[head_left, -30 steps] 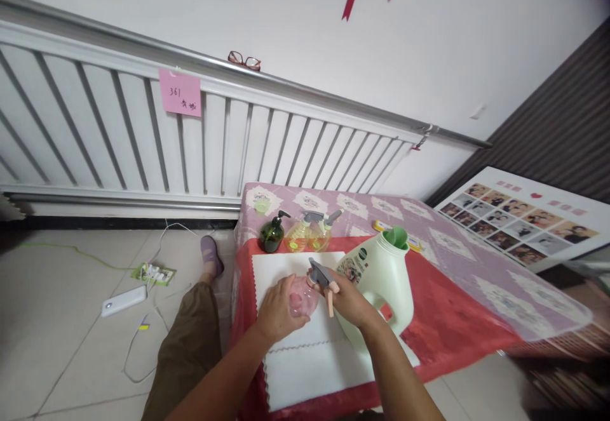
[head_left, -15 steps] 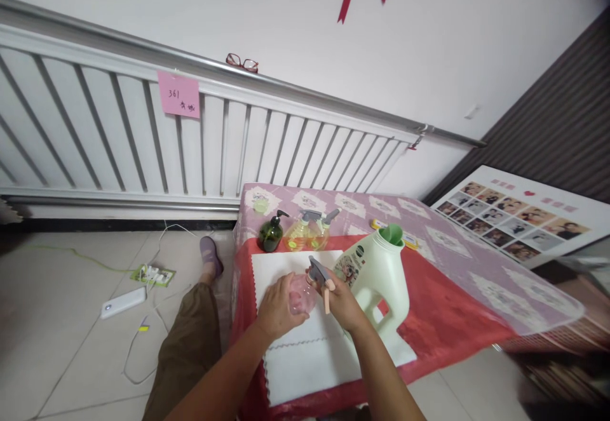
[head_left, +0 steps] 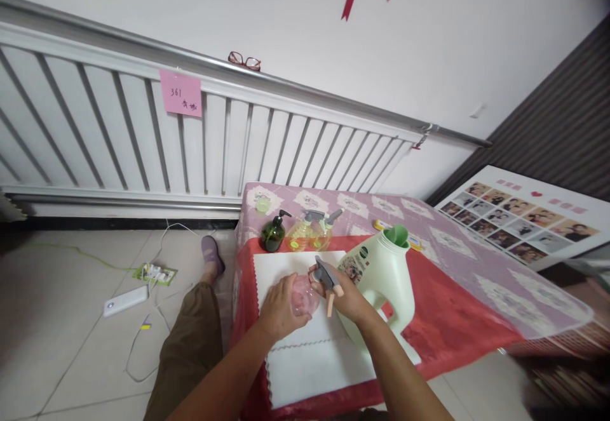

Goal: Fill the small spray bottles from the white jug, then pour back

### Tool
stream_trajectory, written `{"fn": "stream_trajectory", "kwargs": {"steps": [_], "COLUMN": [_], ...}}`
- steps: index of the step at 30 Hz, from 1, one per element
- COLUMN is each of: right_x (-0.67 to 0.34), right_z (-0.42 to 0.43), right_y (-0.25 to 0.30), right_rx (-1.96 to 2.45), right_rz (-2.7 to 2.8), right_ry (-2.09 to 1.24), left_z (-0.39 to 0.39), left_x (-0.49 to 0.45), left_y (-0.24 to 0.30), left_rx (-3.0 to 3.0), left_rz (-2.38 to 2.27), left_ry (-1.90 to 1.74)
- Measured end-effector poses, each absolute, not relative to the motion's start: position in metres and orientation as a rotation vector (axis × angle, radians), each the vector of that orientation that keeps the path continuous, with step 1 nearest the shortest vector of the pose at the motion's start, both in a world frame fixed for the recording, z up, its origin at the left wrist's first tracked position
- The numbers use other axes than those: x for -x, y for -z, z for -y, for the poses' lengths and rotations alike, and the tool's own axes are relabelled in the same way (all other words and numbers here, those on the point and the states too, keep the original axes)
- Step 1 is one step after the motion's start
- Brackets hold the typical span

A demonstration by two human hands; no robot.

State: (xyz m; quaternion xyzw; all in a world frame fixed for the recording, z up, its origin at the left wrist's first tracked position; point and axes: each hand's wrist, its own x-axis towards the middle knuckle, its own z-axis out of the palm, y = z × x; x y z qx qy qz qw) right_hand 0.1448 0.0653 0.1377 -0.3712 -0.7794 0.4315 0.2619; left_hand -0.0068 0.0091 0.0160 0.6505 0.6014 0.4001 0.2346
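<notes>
My left hand (head_left: 277, 312) is wrapped round the clear pink body of a spray bottle (head_left: 305, 296), held above a white mat (head_left: 317, 373). My right hand (head_left: 351, 297) grips the grey and peach trigger head (head_left: 326, 275) at the bottle's neck. Fingers hide the joint, so I cannot tell whether the head is loose. Close to my right forearm stands a large pale green jug (head_left: 398, 268) with a green spout. Behind the mat are a dark green pump bottle (head_left: 273, 235) and two yellowish spray bottles with grey heads, one of them at the right (head_left: 321, 235).
A red cloth (head_left: 457, 307) lies under the mat on a patterned purple tabletop (head_left: 443, 237). Yellow packets (head_left: 414, 241) lie behind the jug. A white radiator (head_left: 214, 141) runs along the wall. On the floor at left are a power strip (head_left: 155, 273) and cables.
My right hand and the trigger head have shifted and turned slightly, while my left hand keeps its hold on the bottle. The whole view has moved a little.
</notes>
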Motion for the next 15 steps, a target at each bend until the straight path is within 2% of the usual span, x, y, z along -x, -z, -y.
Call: {"fn": "stream_trajectory", "kwargs": {"steps": [15], "right_x": [-0.1538], "right_z": [-0.0653], "right_y": [-0.1431], "right_rx": [1.091], "right_rz": [2.121], "right_ry": [-0.994], "left_z": [-0.0083], "left_x": [0.0070], "left_y": [-0.0198], "left_rx": [-1.775], "left_rz": [-1.663], "left_ry": [-1.104]}}
